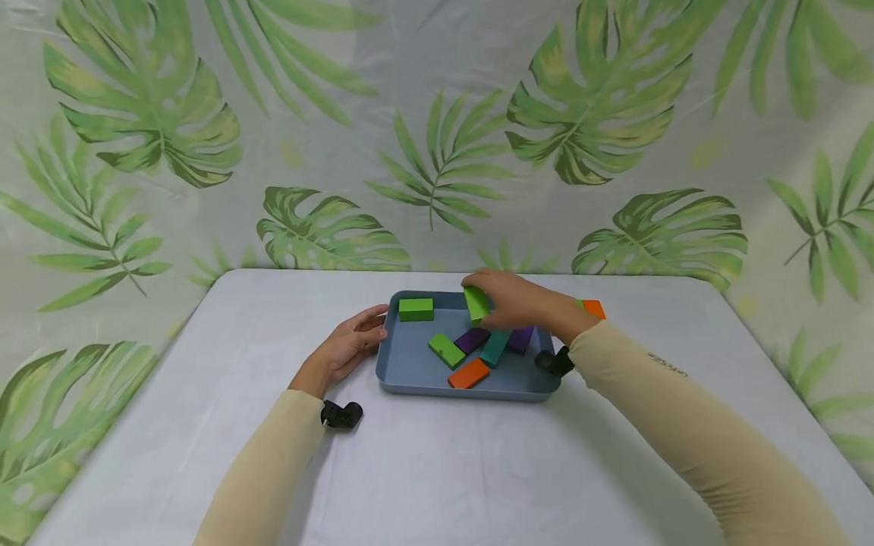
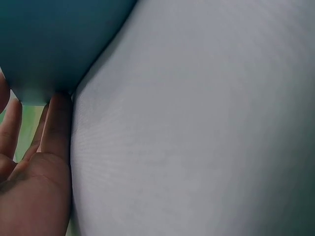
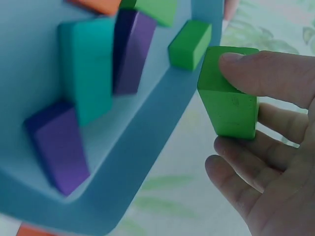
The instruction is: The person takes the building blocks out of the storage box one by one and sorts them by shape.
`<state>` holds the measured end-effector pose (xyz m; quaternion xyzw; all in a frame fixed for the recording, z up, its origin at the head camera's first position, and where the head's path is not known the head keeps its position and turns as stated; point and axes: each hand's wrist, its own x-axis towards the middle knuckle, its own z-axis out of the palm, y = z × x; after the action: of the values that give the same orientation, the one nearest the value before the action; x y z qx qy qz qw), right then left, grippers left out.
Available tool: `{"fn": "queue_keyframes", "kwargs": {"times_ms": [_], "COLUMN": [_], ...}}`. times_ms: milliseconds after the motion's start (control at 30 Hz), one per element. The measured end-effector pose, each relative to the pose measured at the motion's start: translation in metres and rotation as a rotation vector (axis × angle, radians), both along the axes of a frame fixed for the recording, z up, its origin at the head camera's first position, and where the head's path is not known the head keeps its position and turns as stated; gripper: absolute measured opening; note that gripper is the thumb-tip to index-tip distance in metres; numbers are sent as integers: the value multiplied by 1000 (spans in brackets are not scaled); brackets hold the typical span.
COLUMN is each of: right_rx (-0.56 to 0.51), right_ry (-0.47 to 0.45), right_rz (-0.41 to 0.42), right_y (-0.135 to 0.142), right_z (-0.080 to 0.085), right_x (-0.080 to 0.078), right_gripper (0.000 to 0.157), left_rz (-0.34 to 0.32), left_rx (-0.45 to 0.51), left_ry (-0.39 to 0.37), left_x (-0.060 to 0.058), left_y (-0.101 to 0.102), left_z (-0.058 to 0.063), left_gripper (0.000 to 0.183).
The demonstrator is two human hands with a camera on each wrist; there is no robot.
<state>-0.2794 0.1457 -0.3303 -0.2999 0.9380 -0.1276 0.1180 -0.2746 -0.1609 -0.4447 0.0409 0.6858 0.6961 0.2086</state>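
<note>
My right hand (image 1: 515,298) holds a green block (image 1: 476,303) over the far side of a blue-grey tray (image 1: 410,368). In the right wrist view the thumb lies on top of this green block (image 3: 229,110), with fingers against its other side. My left hand (image 1: 351,345) rests at the tray's left edge. The left wrist view shows its extended fingers (image 2: 58,123) touching the tray's outer wall (image 2: 54,54). Inside the tray lie a green block (image 1: 416,309) at the far left corner, another green block (image 1: 447,351), an orange block (image 1: 469,374), a teal block (image 3: 88,69) and two purple blocks.
Beyond the tray's right side, an orange block (image 1: 594,309) and a bit of green show past the right wrist. A white cloth covers the table (image 1: 437,462). Behind it hangs a leaf-patterned curtain (image 1: 451,61). Each wrist wears a small black camera (image 1: 343,415).
</note>
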Motion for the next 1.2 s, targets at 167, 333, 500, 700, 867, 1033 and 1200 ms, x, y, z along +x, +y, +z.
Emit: {"fn": "queue_keyframes", "kwargs": {"times_ms": [167,333,500,700,867,1033,1200], "right_rx": [-30,-59,-114,-79,-26,-23,-5], "right_ry": [2,39,19,44,74,72,44], "right_rz": [-49,-94,-159,-219,-266,-329,-385], "right_y": [25,55,84,113,134,156,179], "right_z": [-1,5,10,8,6,6,5], "right_x": [-1,-1,-7,-18,-23,-26,-29], "right_gripper": [69,69,69,70,70,71,72], "left_rz": [-4,-4,0,-1,-8,-4,1], "left_rx": [-3,-3,-12,-11,-5,-1,5], "left_ry": [6,3,2,2,9,0,-7], "left_x": [-1,-1,-2,-2,-2,-2,-2], "left_y": [-1,1,1,-1,-2,0,0], "left_z": [-1,1,0,-2,-3,-2,-1], "left_gripper": [63,63,63,63,64,63,63]}}
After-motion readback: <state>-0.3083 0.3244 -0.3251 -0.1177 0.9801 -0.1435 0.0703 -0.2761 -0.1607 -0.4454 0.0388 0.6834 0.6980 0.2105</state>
